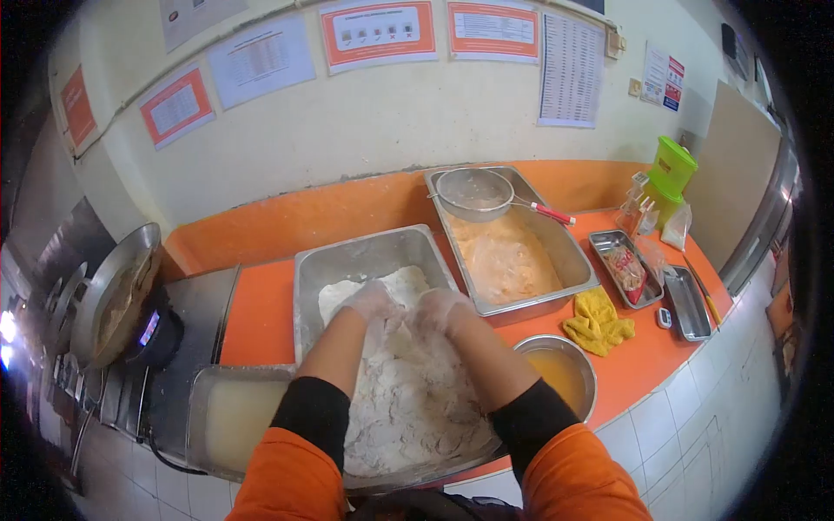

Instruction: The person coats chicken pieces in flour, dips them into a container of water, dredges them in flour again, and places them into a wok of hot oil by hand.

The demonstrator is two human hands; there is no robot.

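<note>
Both hands wear thin see-through gloves and work inside a deep steel tray point(314, 260) of white flour point(408, 417). My left hand point(372, 302) is at the far part of the flour, with its fingers pointing down into it. Close beside it on the right, my right hand point(441, 311) bends inward over the same spot. Flour and motion blur hide the fingertips of both. Between the hands lies a pale floured lump whose kind I cannot make out. The flour nearer my body is lumpy and uneven.
Behind on the right, a second steel tray point(573, 276) holds orange-tinted contents, with a sieve point(475, 195) across it. A bowl of yellow-orange liquid point(556, 373) and a yellow cloth point(598, 323) sit right. Left are a container of cloudy liquid point(243, 417) and a large wok point(117, 295).
</note>
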